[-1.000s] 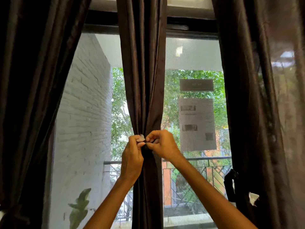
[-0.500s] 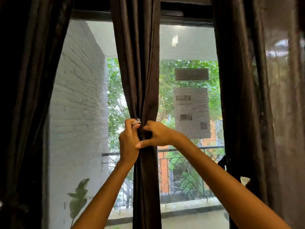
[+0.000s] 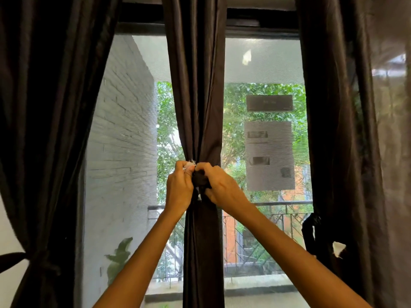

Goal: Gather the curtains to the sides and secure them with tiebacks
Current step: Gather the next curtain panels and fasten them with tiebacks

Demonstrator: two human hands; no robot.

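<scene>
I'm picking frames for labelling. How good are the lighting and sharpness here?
Head view: strong backlight from the window leaves the curtains nearly black; the hands and tieback are slightly soft; wide-angle bowing at the edges; a reflection glares at upper right.

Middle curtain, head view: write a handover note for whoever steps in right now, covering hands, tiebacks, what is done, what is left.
Left hand: pinches a whitish frayed end at the top of the tieback.
Right hand: grips the dark tieback from the other side.
Middle curtain: gathered into a narrow bundle, tieback wrapped at its waist, fastening apparently not finished.
Left curtain: pulled aside, held by a dark tieback low down.
Right curtain: hangs at the side; its tieback dangles loose.
Left to do: finish the middle fastening, then secure the right curtain.
</scene>
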